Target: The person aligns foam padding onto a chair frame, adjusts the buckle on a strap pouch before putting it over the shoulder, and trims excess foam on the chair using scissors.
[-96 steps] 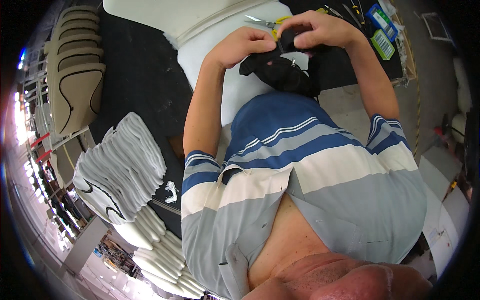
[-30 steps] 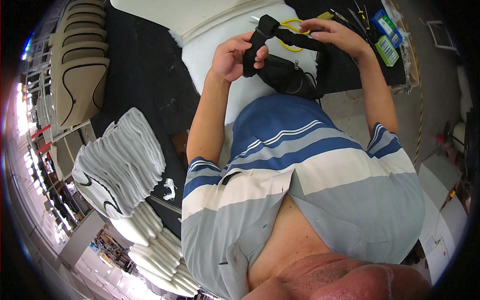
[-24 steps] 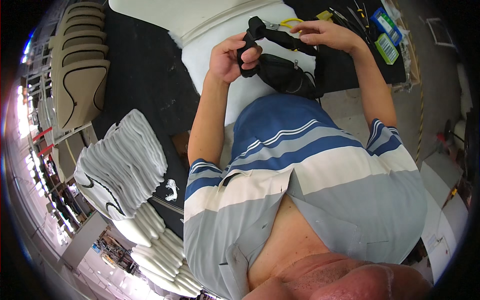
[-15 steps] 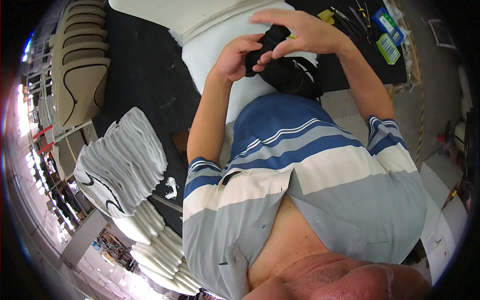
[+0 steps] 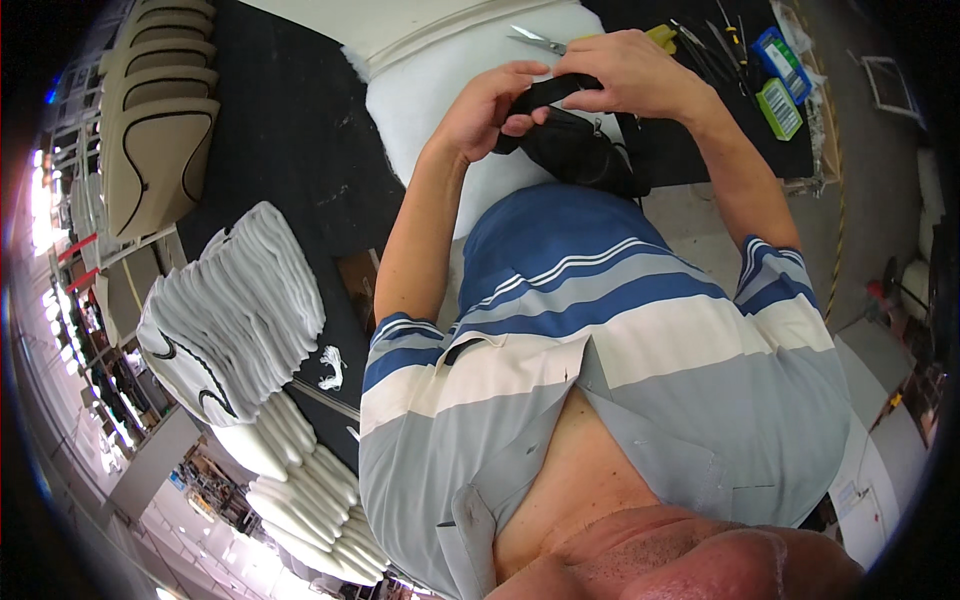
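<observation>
My left hand (image 5: 478, 112) and my right hand (image 5: 640, 76) hold a black fabric strap (image 5: 550, 93) between them, each with its fingers curled round one end. Just below, close to my belly, lies a soft black pouch or bag (image 5: 580, 152); whether the strap belongs to it I cannot tell. Beyond my fingers a pair of scissors (image 5: 540, 41) shows its bare blades, its handle end hidden by my right hand. Under all this is a white fluffy padded sheet (image 5: 410, 115) on a black worktop (image 5: 300, 120).
Beige shaped panels (image 5: 160, 165) stand stacked at the far left, with grey-white padded pieces (image 5: 240, 310) nearer and a small white cord bundle (image 5: 331, 368) beside them. At right lie hand tools (image 5: 738, 50), a blue package (image 5: 782, 62) and a green-and-white box (image 5: 779, 108).
My right hand has turned and lowered its fingers onto the black fabric, which now stretches flatter between my hands. The scissors blades have come into view beyond my right hand.
</observation>
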A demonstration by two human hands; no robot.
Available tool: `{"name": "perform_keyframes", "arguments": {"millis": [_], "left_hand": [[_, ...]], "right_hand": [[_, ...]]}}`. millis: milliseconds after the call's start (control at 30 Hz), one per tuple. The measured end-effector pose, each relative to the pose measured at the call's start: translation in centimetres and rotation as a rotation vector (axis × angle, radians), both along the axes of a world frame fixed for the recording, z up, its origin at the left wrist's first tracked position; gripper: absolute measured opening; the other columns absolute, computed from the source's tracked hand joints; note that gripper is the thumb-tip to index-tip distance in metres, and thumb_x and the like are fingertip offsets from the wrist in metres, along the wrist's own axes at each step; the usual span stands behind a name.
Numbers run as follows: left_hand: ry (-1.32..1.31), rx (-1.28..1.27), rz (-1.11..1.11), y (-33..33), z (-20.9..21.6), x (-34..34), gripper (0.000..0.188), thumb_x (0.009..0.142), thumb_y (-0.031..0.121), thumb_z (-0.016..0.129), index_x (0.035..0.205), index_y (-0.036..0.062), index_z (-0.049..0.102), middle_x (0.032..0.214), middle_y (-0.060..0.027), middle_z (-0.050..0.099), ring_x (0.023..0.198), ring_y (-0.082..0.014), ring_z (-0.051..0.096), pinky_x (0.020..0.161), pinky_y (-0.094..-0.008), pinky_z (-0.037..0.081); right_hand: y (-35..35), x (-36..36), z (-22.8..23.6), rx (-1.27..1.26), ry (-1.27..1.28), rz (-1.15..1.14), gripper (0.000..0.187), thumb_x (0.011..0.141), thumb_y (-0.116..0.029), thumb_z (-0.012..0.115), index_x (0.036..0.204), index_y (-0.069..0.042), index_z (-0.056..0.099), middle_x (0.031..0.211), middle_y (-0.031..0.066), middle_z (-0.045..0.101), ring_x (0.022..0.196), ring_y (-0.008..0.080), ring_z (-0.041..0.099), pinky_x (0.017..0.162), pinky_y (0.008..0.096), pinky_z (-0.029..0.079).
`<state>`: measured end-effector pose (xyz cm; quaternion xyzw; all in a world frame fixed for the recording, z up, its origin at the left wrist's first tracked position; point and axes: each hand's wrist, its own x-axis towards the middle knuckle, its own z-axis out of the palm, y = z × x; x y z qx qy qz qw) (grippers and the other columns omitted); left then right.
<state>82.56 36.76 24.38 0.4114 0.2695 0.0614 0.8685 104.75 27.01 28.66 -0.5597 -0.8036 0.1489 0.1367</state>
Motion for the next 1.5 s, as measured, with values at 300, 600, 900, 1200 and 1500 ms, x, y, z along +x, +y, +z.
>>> {"name": "perform_keyframes", "arguments": {"millis": [300, 600, 900, 1200, 1500], "left_hand": [[0.011, 0.007, 0.060, 0.8, 0.0, -0.7, 0.035, 0.096, 0.022, 0.055, 0.125, 0.0029, 0.054, 0.073, -0.0080, 0.061, 0.049, -0.0050, 0.034, 0.047, -0.0199, 0.025], [0.146, 0.269, -0.103, 0.4, 1.3, 0.2, 0.036, 0.101, 0.033, 0.057, 0.114, 0.0010, 0.068, 0.075, -0.0063, 0.066, 0.052, -0.0063, 0.047, 0.050, -0.0193, 0.035], [0.021, 0.399, -0.232, 1.4, 3.1, 1.8, 0.027, 0.099, 0.029, 0.067, 0.097, 0.0017, 0.070, 0.069, 0.0008, 0.057, 0.058, -0.0054, 0.043, 0.054, -0.0222, 0.032], [0.037, 0.248, -0.129, 1.2, 2.7, 0.4, 0.032, 0.103, 0.035, 0.060, 0.086, 0.0071, 0.062, 0.061, 0.0041, 0.047, 0.052, -0.0037, 0.032, 0.049, -0.0227, 0.024], [0.002, 0.124, -0.001, 2.3, 1.3, -0.4, 0.047, 0.105, 0.045, 0.047, 0.079, 0.0073, 0.060, 0.055, 0.0036, 0.044, 0.048, -0.0044, 0.032, 0.047, -0.0231, 0.021]], "right_hand": [[-0.7, 1.8, -1.3, 0.057, 0.137, -0.064, 0.032, 0.085, -0.032, 0.074, 0.105, -0.007, 0.069, 0.096, 0.0113, 0.067, 0.089, 0.0326, 0.066, 0.079, 0.0411, 0.051], [-1.7, 2.1, -0.4, -0.003, 0.121, -0.105, 0.034, 0.084, -0.030, 0.077, 0.107, -0.006, 0.069, 0.098, 0.0133, 0.069, 0.089, 0.0337, 0.066, 0.080, 0.0402, 0.052], [-1.4, 3.3, 0.4, -0.490, 0.888, -0.095, 0.080, 0.080, -0.049, 0.081, 0.143, -0.007, 0.056, 0.115, 0.0039, 0.064, 0.099, 0.0116, 0.059, 0.086, 0.0264, 0.050], [-3.7, 3.7, -6.9, -0.749, 1.272, -0.135, 0.086, 0.088, -0.072, 0.062, 0.133, 0.002, 0.058, 0.100, 0.0067, 0.066, 0.080, 0.0122, 0.060, 0.075, 0.0292, 0.051], [-3.8, 2.5, -6.2, -0.714, 1.452, -0.385, 0.066, 0.102, -0.067, 0.041, 0.099, -0.006, 0.064, 0.058, -0.0007, 0.048, 0.044, 0.0048, 0.038, 0.047, 0.0217, 0.033]]}}
